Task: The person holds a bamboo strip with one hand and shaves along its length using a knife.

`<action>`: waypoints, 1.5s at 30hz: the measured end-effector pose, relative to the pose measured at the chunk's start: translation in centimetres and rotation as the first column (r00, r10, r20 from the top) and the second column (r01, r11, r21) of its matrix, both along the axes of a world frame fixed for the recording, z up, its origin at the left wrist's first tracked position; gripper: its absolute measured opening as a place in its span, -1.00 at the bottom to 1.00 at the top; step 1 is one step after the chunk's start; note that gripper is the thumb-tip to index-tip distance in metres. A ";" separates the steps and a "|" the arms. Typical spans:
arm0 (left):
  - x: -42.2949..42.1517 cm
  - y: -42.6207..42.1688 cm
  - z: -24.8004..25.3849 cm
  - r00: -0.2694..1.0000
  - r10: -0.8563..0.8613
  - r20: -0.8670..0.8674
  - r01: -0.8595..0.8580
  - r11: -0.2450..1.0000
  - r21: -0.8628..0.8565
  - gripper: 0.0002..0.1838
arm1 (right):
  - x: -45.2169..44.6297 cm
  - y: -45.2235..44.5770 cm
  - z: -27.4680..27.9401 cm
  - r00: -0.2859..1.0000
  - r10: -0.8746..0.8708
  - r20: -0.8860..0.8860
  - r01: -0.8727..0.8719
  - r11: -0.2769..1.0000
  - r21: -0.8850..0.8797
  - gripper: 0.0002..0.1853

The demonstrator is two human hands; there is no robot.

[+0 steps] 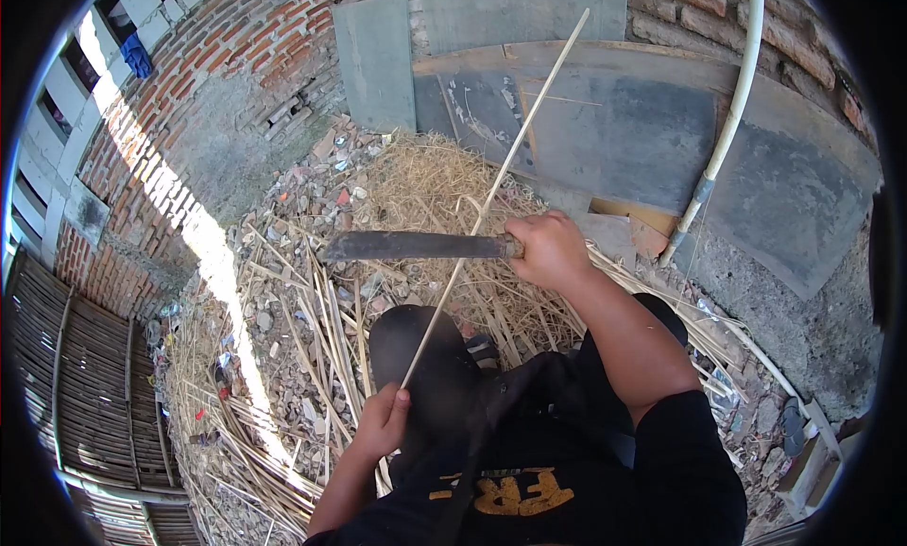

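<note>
My right hand [550,250] is wrapped round the handle of a long, dark, wide-bladed machete [411,246], whose blade points left. A long, thin, pale strip [510,159] runs diagonally from the lower middle to the top of the view. Around its lower end my left hand [384,419] is closed. The blade crosses the strip near the handle end, where a small pale curl stands out from the strip. Whether the edge cuts into it cannot be made out.
Pale shavings [425,178] and split strips [326,329] cover the rubble ground. Grey panels [642,130] lean on the wall behind. A white pipe [727,130] stands at the right. A slatted bamboo structure [90,385] is at the left.
</note>
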State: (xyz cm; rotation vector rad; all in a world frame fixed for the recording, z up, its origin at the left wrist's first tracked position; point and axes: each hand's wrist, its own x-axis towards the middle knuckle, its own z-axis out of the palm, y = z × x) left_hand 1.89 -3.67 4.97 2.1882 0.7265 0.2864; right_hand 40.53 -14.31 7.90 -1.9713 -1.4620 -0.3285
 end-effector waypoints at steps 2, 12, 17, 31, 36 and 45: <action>0.6 -0.1 0.2 1.000 0.006 0.016 -0.006 1.000 -0.003 -0.51 | -1.7 0.0 0.6 0.993 0.075 0.096 -0.069 0.995 -0.070 -0.73; -1.2 -0.1 1.0 0.996 -0.015 -0.086 0.022 0.997 0.080 -0.51 | 4.1 -0.4 -0.1 0.960 -0.235 -0.154 0.225 0.971 -0.082 -0.74; -1.7 0.4 -0.5 0.997 0.016 -0.069 -0.013 0.999 0.046 -0.52 | 3.1 -0.6 -0.1 0.964 -0.236 -0.118 0.227 0.970 -0.088 -0.72; -0.8 0.1 -0.5 1.000 0.004 0.015 -0.005 1.000 0.030 -0.52 | -1.3 0.1 0.1 0.972 0.114 0.204 -0.102 0.993 -0.065 -0.74; -2.8 0.4 -0.9 0.997 0.050 -0.061 -0.044 0.995 0.087 -0.49 | 2.4 -0.8 0.8 0.991 -0.128 0.027 0.129 0.991 -0.047 -0.78; -2.6 0.2 -1.5 0.998 0.058 -0.003 -0.057 0.994 0.096 -0.50 | 2.3 -1.0 -0.2 0.997 -0.069 -0.023 0.070 0.997 0.038 -0.68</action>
